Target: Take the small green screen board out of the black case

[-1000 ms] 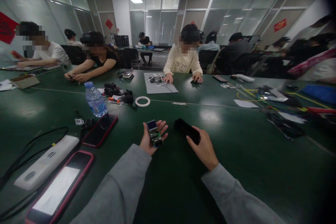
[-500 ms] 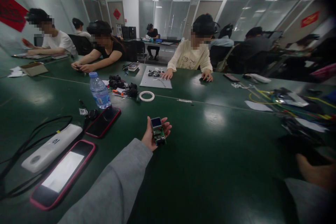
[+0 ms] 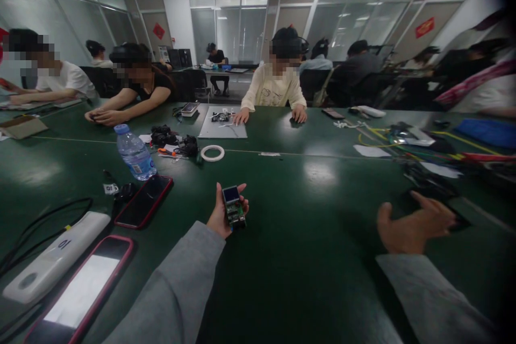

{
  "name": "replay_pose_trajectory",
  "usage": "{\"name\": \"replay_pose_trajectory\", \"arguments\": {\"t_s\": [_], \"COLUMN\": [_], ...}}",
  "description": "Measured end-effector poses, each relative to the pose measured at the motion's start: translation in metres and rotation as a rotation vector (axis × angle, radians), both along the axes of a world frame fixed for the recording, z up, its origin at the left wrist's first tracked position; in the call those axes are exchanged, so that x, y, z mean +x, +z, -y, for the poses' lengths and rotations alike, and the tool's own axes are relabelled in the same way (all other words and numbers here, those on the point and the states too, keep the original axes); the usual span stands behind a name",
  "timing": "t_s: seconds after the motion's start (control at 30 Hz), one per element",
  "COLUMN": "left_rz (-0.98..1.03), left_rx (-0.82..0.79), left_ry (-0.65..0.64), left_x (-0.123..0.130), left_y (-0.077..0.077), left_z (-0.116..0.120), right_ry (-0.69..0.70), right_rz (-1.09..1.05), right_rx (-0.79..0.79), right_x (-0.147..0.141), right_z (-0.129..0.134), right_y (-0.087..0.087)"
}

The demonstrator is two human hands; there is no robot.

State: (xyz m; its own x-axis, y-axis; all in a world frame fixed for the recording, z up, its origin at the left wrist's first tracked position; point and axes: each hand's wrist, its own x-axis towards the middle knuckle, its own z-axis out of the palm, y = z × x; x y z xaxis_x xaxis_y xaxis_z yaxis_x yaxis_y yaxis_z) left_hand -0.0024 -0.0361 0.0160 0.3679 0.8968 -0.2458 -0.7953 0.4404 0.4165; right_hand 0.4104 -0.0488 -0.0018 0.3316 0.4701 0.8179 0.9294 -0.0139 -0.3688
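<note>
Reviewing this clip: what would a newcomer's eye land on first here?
Probably the green circuit board lying in the left hand, near the middle of the view. Next, the pink-edged phone at lower left, its face brightly lit, and the blue-capped bottle beyond it. The right hand, blurred, is over at the right.

A circuit board (image 3: 235,212) is cradled by the left hand (image 3: 219,219); at its three o'clock, the blurred right hand (image 3: 416,224) is seemingly spread.
</note>
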Motion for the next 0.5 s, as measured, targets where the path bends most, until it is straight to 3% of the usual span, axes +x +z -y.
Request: {"name": "replay_pose_trajectory", "arguments": {"t_s": [0.1, 0.33, 0.4, 0.5], "left_rz": [0.015, -0.053, -0.052, -0.11], "left_rx": [0.025, 0.055, 0.056, 0.041], "left_ry": [-0.027, -0.033, -0.048, -0.046], "left_x": [0.001, 0.004, 0.004, 0.006], "left_y": [0.001, 0.002, 0.0, -0.002], "left_z": [0.001, 0.002, 0.001, 0.0], "right_ry": [0.066, 0.583, 0.679, 0.753], "right_rz": [0.086, -0.019, -0.054, -0.101], "right_rx": [-0.019, -0.209, -0.278, -0.344], "right_x": [-0.064, -0.23, -0.259, -0.28], "right_z": [0.0, 0.04, 0.046, 0.046], "right_y": [0.002, 0.021, 0.022, 0.019]}}
